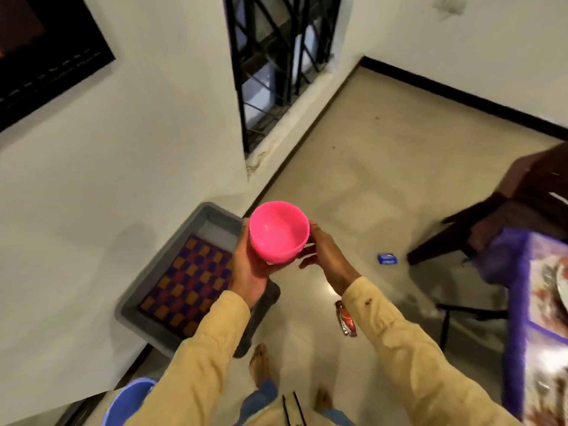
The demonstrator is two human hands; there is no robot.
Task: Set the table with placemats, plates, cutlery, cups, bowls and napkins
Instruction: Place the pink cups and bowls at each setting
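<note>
Pink plastic bowl (278, 230) sits upright and empty in the air in front of the person, above the floor (368, 167) and over the near corner of a grey tray (212, 216). The left hand (249, 269) grasps it from below and from the left, palm cupped under the base and fingers wrapped up the side. The right hand (322, 253) grasps the bowl's right side, thumb up by the rim and fingers curled beneath. Something white shows between those fingers and the bowl; what it is cannot be told. Both arms wear tan sleeves (209, 348).

The tray lies on the floor against the white wall. A mat (190, 281) checked in orange and purple lies flat inside it, covering most of its bottom.

At the right edge stands the bench (544, 302), well apart from the bowl, with a purple cloth (516, 318) hanging over its side and a blurred patterned covering on top. A dark wooden chair (522, 204) stands just beyond it. A small blue packet (387, 259) lies on the floor near the chair's leg, and a red and silver wrapper (345, 318) lies on the floor beside the right sleeve.

Bare feet (259, 361) show below the arms. A blue tub (126, 401) is at the lower left by the wall. A window (276, 56) with a black grille is set in the wall ahead.
</note>
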